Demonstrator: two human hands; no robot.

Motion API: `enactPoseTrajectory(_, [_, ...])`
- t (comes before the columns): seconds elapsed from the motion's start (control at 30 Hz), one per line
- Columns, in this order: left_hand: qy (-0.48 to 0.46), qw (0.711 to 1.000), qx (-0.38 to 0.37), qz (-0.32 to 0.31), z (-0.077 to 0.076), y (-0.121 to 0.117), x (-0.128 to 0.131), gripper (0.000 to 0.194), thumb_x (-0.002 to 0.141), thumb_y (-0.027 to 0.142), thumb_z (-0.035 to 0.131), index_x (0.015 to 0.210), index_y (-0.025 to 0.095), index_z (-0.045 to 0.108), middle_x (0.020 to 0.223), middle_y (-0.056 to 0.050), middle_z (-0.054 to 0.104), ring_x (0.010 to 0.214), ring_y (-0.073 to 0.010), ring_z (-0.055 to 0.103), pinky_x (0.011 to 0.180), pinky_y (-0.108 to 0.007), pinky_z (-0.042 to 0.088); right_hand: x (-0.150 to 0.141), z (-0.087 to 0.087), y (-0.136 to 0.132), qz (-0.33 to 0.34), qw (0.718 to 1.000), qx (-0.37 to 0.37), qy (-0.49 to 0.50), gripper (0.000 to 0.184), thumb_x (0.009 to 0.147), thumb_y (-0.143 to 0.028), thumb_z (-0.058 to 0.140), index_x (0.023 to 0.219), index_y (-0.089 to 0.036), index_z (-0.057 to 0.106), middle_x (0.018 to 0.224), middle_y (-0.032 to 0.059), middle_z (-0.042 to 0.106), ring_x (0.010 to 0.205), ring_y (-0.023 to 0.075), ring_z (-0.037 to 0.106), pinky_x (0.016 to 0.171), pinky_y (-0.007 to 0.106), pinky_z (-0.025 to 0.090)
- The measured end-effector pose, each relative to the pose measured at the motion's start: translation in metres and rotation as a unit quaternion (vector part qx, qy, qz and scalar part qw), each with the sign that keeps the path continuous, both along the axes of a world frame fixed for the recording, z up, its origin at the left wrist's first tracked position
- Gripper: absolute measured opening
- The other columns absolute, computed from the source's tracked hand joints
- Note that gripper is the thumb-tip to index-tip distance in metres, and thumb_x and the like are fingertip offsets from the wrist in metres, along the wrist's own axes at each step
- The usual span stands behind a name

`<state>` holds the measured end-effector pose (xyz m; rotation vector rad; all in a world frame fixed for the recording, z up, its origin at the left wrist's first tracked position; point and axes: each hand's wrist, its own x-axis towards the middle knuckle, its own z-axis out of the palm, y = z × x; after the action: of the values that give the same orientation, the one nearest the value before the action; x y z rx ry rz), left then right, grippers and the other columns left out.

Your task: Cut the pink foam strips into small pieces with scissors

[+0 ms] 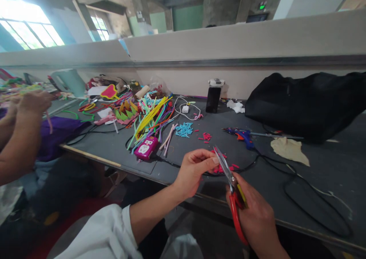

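Observation:
My right hand (pixel 257 213) grips a pair of scissors (pixel 236 217) with red and yellow handles, the blades pointing up and to the left, slightly apart. Just left of the blade tips, my left hand (pixel 193 171) is closed in a pinch, thumb against forefinger. Whatever sits in that pinch is too small or hidden to make out. Short red cut pieces (pixel 219 169) lie on the table behind the blades, with more red pieces (pixel 206 137) farther back. Beside those is a small pile of blue cut pieces (pixel 183 129).
A bundle of coloured pipe cleaners (pixel 153 118) lies behind a purple device (pixel 146 148). A blue glue gun (pixel 243 137), its black cable, a dark bottle (pixel 213 98) and a black bag (pixel 303 102) are to the right. Another person's hands (pixel 34 102) work at far left.

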<state>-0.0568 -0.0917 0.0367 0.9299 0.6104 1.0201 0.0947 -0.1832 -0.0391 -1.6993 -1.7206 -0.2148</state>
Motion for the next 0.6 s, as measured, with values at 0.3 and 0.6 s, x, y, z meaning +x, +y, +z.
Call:
enactPoseTrajectory(0.3, [0.01,1.0,0.014,0.012,-0.0008,-0.0017,0.0002,0.011,0.073,0.023,0.076,0.072,0.014,0.07,0.064,0.0,0.065,0.058,-0.0069,0.055,0.057,-0.018,0.041,-0.0027,-0.0021,-0.0028,0.002,1.0,0.025,-0.011,0.042,0.095,-0.038,0.041,0.121,-0.011,0.058,0.103,0.0118,0.074,0.086,0.0193,0.072,0.075,0.027,0.058])
enactPoseTrajectory(0.6, [0.011,1.0,-0.003,0.009,0.0027,-0.0031,-0.0012,0.011,0.072,0.023,0.076,0.071,0.014,0.07,0.062,0.0,0.064,0.054,-0.0061,0.052,0.056,-0.018,0.039,-0.0055,-0.0035,-0.0019,-0.015,0.999,-0.02,0.029,0.044,0.09,-0.039,0.046,0.124,-0.015,0.057,0.105,0.0102,0.073,0.088,0.0207,0.071,0.074,0.03,0.058])
